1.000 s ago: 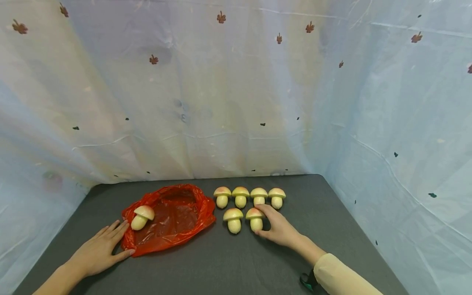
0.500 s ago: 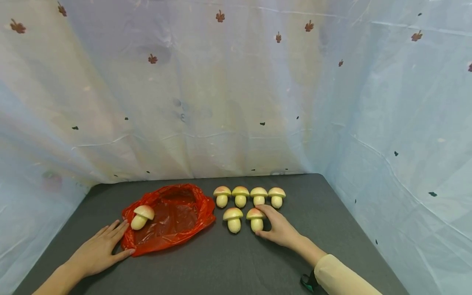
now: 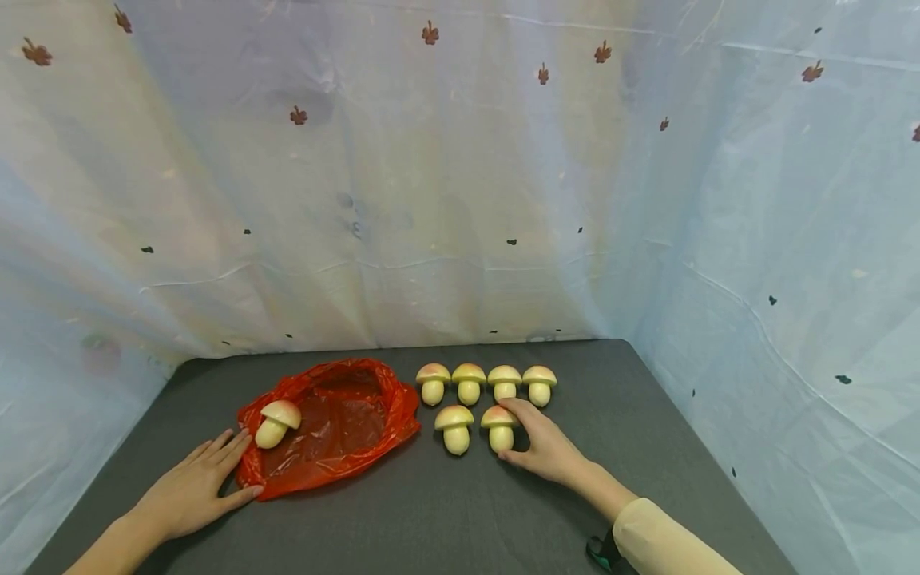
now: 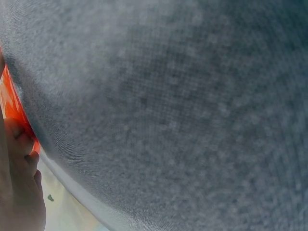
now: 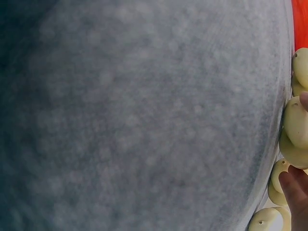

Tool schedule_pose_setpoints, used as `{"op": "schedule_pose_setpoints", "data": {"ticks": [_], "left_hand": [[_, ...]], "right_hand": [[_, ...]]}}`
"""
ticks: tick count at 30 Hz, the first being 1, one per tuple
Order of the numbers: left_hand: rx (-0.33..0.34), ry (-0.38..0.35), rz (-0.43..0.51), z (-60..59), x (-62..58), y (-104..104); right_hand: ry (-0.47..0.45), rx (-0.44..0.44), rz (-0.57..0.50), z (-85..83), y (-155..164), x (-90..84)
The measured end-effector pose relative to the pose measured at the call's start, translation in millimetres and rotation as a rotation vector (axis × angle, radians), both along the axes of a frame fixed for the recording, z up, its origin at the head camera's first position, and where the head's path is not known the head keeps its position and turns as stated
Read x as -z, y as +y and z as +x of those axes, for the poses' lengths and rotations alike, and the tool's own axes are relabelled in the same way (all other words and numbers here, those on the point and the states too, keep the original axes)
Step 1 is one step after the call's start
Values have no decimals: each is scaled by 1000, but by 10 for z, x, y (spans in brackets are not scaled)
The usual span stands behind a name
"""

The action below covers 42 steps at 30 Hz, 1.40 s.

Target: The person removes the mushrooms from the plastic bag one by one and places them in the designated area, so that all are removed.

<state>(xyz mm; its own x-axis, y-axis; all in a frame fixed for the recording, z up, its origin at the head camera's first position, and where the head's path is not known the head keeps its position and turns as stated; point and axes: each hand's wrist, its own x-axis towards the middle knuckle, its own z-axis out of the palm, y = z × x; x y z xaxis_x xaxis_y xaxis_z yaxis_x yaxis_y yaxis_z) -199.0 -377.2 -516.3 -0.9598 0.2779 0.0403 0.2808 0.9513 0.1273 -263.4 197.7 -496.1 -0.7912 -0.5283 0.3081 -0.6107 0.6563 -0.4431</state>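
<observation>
A model mushroom (image 3: 499, 436) with a pinkish cap and pale stem stands in the front row on the table. My right hand (image 3: 545, 444) pinches it, forefinger at the cap and thumb by the stem's lower end. The right wrist view catches this mushroom (image 5: 296, 127) between thumb and fingers at its right edge. On the left lies a red plastic bag (image 3: 402, 407), its mouth spread wide. My left hand (image 3: 188, 489) rests with straight fingers on the bag's left edge. Close to those fingertips, another mushroom (image 3: 276, 425) leans on the inner left part of the bag.
Left of the pinched mushroom is a similar one (image 3: 454, 431). Several more mushrooms (image 3: 469, 385) form a row behind. All are on a dark grey table (image 3: 402, 519). A pale plastic sheet (image 3: 431, 184) hangs behind and at both sides.
The mushroom at my right hand has shifted very slightly to the right. My left hand, the bag and the other mushrooms stay where they were.
</observation>
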Motion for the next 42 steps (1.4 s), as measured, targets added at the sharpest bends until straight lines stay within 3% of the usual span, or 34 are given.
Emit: {"op": "schedule_pose_setpoints", "data": {"ticks": [10, 17, 22, 27, 33, 42], "left_hand": [[-6, -6, 11, -6, 16, -6], [-7, -8, 11, 4, -11, 0], [3, -2, 11, 10, -24, 8], [7, -2, 8, 10, -24, 12], [2, -2, 6, 32, -6, -4], [7, 13, -2, 13, -10, 12]], "right_hand": [[47, 6, -12, 12, -4, -14], [20, 56, -48, 35, -14, -107], [84, 57, -112, 24, -76, -197], [133, 45, -162, 7, -206, -297], [91, 11, -219, -30, -463, -433], [97, -81, -286, -101, -855, -480]]}}
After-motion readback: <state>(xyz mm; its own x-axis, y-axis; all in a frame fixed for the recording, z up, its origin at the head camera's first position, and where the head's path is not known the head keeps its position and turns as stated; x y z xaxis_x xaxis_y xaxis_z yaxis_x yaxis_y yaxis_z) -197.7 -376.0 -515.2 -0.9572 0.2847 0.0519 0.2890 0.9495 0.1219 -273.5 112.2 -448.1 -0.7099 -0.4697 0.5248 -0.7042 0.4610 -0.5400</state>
